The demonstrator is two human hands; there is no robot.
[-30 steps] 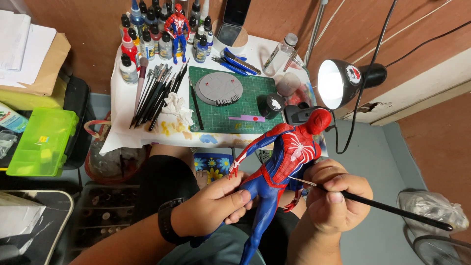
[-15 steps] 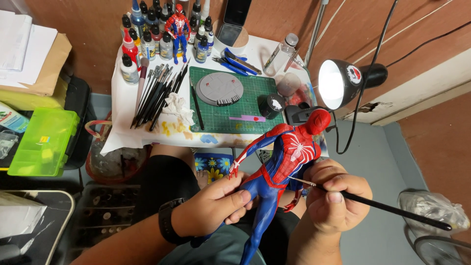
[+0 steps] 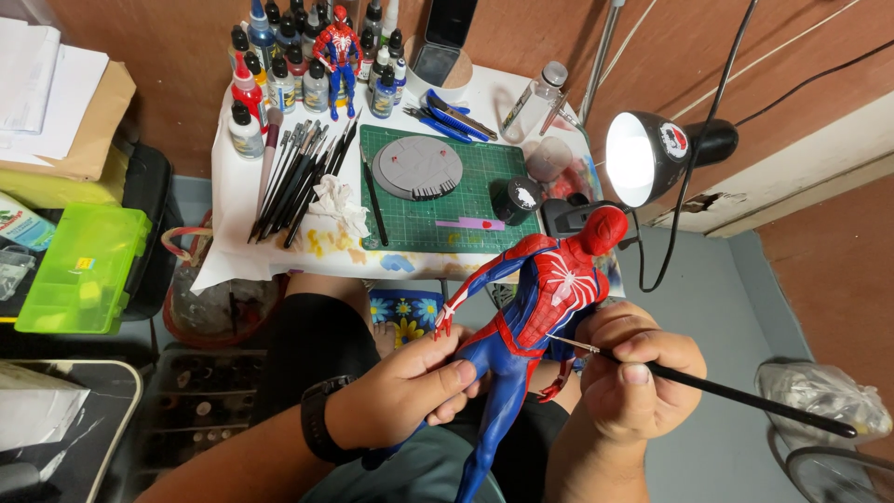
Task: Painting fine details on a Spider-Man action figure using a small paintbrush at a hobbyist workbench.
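Left hand [image 3: 405, 396]: I grip the red-and-blue figure [image 3: 531, 317] at its legs.
Right hand [image 3: 638, 373]: I pinch a paintbrush [image 3: 736, 396], handle toward 4 o'clock.

Little has shifted over the last second: the right hand [image 3: 638, 373] has nudged the paintbrush [image 3: 717, 391] so its tip sits slightly lower on the waist of the red and blue figure [image 3: 535, 317], and the left hand [image 3: 405, 396] has eased its thumb a touch along the figure's legs
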